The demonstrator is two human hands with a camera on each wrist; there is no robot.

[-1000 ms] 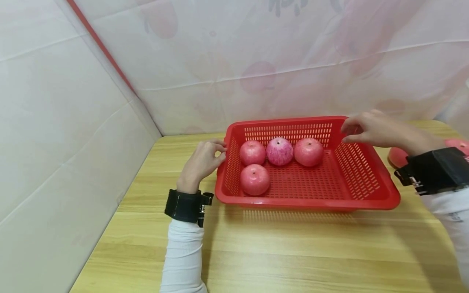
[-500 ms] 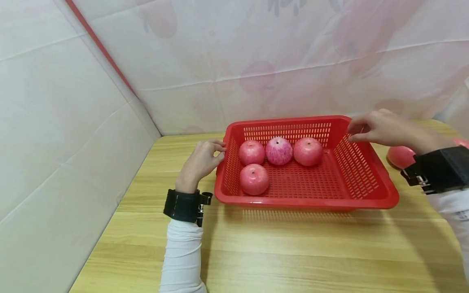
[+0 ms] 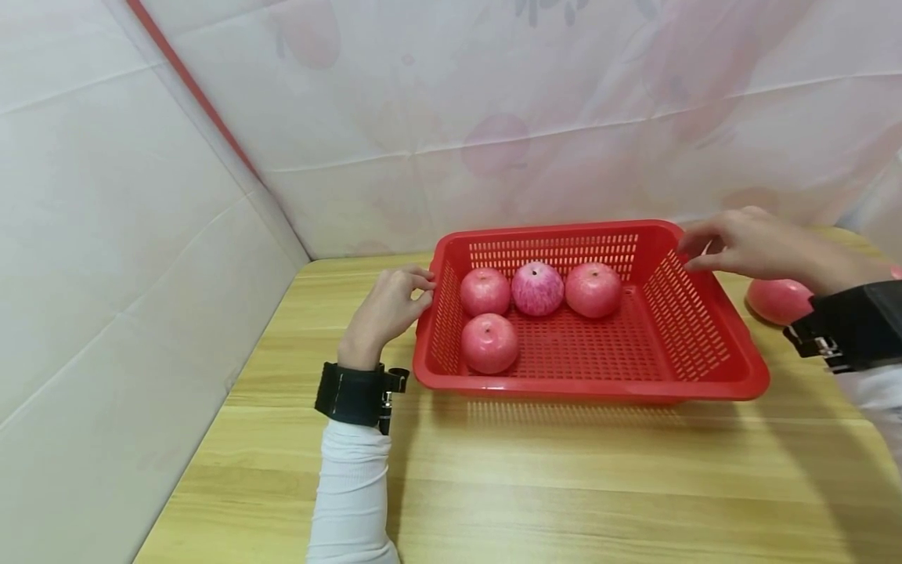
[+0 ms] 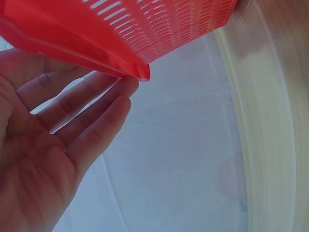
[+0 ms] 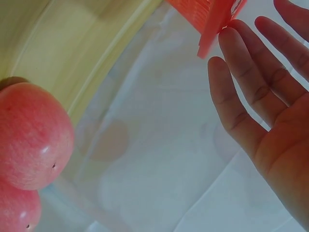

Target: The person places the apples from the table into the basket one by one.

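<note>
A red plastic basket (image 3: 592, 389) with slotted walls stands on the wooden table in the head view. Several apples lie inside towards its left: a pink one (image 3: 489, 343) in front and a row behind, including a purple-streaked apple (image 3: 537, 288). At the left end, my left hand (image 3: 387, 309) touches the rim with extended fingers; the left wrist view shows its fingertips (image 4: 126, 87) under the rim's edge. My right hand (image 3: 740, 243) is over the back right corner, fingers loosely bent and holding nothing. In the right wrist view, its fingertips (image 5: 229, 36) are right at the rim.
Right of the basket, an apple (image 3: 775, 300) rests on the table (image 3: 535, 486), partly behind the right wrist strap. Two apples (image 5: 34, 135) show in the right wrist view. A pale printed cloth (image 3: 395, 180) hangs behind the table, another along the left.
My right hand has moved right, from over the basket's inside to its right rim, uncovering more of the apple on the table. The left hand and the basket have stayed nearly still.
</note>
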